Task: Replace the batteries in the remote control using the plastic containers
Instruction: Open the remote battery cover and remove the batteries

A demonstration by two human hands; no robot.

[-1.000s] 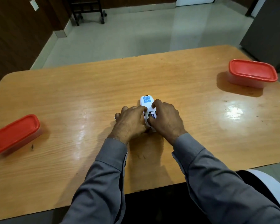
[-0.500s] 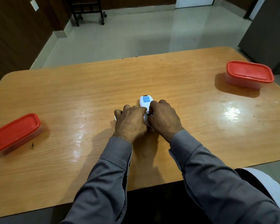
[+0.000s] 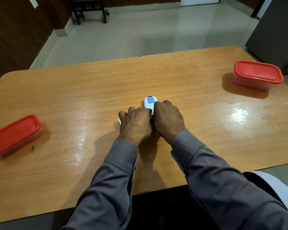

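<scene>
Nearest, both hands work at the middle of the table (image 3: 206, 123): the left hand (image 3: 135, 125) and right hand (image 3: 168, 119) curl over the white remote (image 3: 149, 102), gripping it — only its far end shows. Probably the battery bay is being worked; steady the body with one hand and press with the other thumb. Farther out, both boxes are lidded — one (image 3: 15, 133) by the left edge, one (image 3: 258, 73) near the far right corner.

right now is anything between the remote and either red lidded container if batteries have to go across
Nothing visible. Bare table lies between the remote control and the right container, and likewise toward the left container. Both lids are on. The left hand and right hand hold the remote.
</scene>
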